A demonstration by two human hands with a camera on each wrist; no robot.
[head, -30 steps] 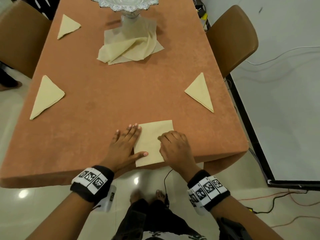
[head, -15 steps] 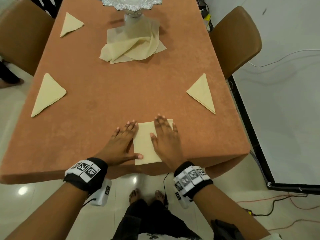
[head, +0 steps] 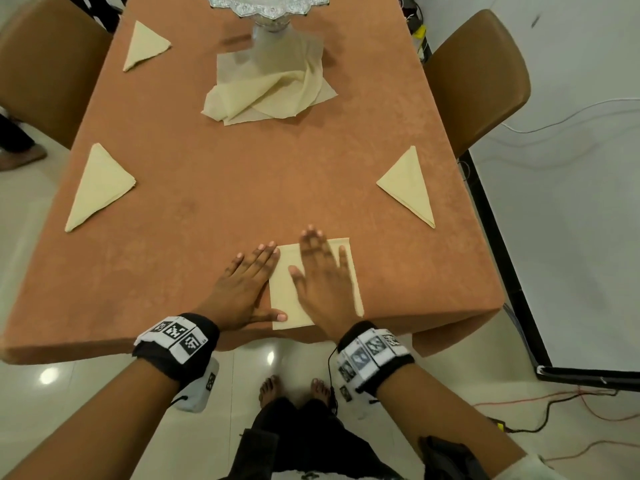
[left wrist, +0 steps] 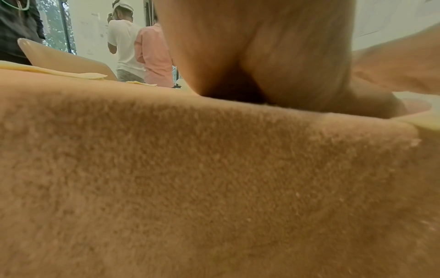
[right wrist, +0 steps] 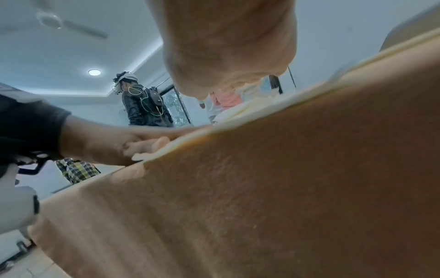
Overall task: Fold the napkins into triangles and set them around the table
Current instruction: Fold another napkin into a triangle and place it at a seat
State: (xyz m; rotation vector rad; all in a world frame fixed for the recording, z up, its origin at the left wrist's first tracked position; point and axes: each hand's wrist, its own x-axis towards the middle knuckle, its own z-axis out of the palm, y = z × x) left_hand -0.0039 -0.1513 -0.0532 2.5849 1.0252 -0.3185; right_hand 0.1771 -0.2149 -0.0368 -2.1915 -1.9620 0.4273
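Observation:
A cream napkin (head: 284, 292), folded to a rectangle, lies at the near edge of the table (head: 214, 188), which is draped in orange cloth. My right hand (head: 322, 271) lies flat on the napkin with straight fingers. My left hand (head: 249, 285) rests flat beside the napkin's left edge, its thumb touching the near corner. Three folded triangle napkins lie around the table: far left (head: 143, 45), near left (head: 97, 187) and right (head: 410, 187). In the right wrist view the napkin's edge (right wrist: 166, 148) shows at the table lip next to my left hand (right wrist: 114, 143).
A loose pile of unfolded napkins (head: 270, 88) sits under a silver pedestal bowl (head: 266, 8) at the table's far middle. Brown chairs stand at the left (head: 45, 64) and right (head: 478, 77). Cables (head: 571, 403) trail on the floor to the right. Other people stand in the background.
My right hand uncurled from a fist near the napkin's front right and slid forward, flat along the napkin. My left hand stayed put beside it.

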